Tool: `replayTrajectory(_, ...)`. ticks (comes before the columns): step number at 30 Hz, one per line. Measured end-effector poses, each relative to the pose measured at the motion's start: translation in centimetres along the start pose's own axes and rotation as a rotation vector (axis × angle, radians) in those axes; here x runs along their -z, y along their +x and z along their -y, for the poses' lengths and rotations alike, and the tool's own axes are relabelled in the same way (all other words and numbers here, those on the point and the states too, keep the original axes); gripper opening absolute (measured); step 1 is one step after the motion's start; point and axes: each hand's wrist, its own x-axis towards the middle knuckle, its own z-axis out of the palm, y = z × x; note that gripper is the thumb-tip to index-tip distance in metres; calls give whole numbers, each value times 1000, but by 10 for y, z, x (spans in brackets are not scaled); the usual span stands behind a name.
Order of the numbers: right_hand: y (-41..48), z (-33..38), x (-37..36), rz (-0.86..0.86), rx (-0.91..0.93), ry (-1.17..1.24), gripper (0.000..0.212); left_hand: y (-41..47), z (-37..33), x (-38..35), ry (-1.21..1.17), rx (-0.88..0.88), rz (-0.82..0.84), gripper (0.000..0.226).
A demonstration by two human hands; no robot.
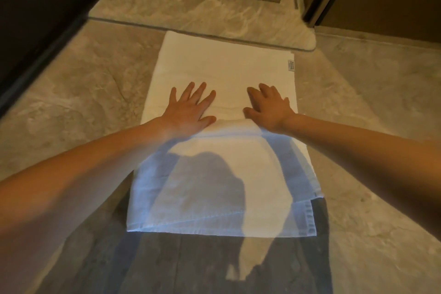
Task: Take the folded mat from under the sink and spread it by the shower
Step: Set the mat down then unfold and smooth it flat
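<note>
Both hands are pressing flat on the white mat, the left hand with fingers spread wide, the right hand slightly bent. The mat is lying on the marble floor, its far edge touching the shower step.

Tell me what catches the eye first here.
A white mat lies lengthwise on the marble floor, its far end reaching a stone curb. The left hand and right hand press flat on its middle, along a crease. The person's shadow darkens the near end.
</note>
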Motion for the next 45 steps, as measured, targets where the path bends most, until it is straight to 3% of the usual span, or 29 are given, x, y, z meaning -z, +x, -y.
replayTrajectory(4,14,-10,-4,-24,-43,-27,71,19,0,-3,-1,-2,-73,73)
replayTrajectory(9,20,-17,-16,-51,-49,-132,68,28,1,-17,-28,-11,-180,74)
replayTrajectory(22,-5,-80,-16,-99,-65,-169,66,51,-58,-26,-43,-57,-213,76)
replayTrajectory(28,-4,-75,-5,26,-105,-180,68,46,-61,-23,-20,-41,-238,72)
replayTrajectory(31,-9,-76,23,42,-97,125,64,46,-62,-21,2,-38,-208,70)
replayTrajectory(33,-27,-85,43,-131,-153,417,50,46,-64,-18,21,-36,-153,70)
replayTrajectory(35,-52,-95,56,-272,-232,562,45,46,-64,-13,44,-9,-94,69)
replayTrajectory(38,-99,-118,51,-258,-322,555,46,43,-83,-3,1,-77,-109,66)
replayTrajectory(41,-125,-129,29,-188,-417,623,47,37,-117,3,-77,-327,-143,60)
replayTrajectory(45,-125,-126,16,-215,-429,684,33,32,-144,-9,-24,-436,-23,59)
